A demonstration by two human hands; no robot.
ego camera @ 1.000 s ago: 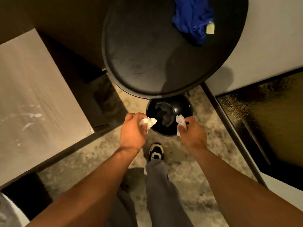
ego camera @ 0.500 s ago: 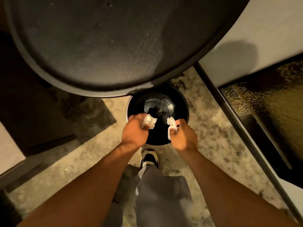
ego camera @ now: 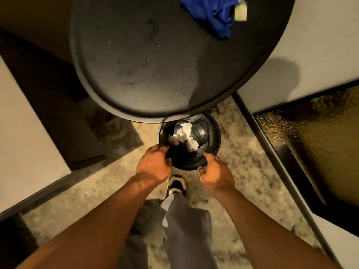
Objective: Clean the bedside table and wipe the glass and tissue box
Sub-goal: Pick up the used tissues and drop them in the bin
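Along the left edge of the frame we see a pale flat surface with a dark panel beside it, both above a speckled stone floor. Our left forearm rises from the bottom left toward the centre, and our left hand hangs palm down at the near left rim of a small black bin, its fingers loosely curled and a little apart, gripping nothing that we can see. Above, filling the upper middle of the frame, the round black bedside table overhangs the far side of the bin; its top looks dull and faintly smudged. Inside the bin, at the centre, lie crumpled white tissues, clear of both hands. Below the bin, between our wrists, a black and white shoe and a grey trouser leg point toward it. Our right forearm comes up from the bottom right, and our right hand hovers palm down at the near right rim, fingers relaxed and half bent, also empty. At the upper right of the tabletop a crumpled blue cloth rests with a pale tag at its edge. Farther right we see a light wall and, below it, a dark, glossy textured panel.
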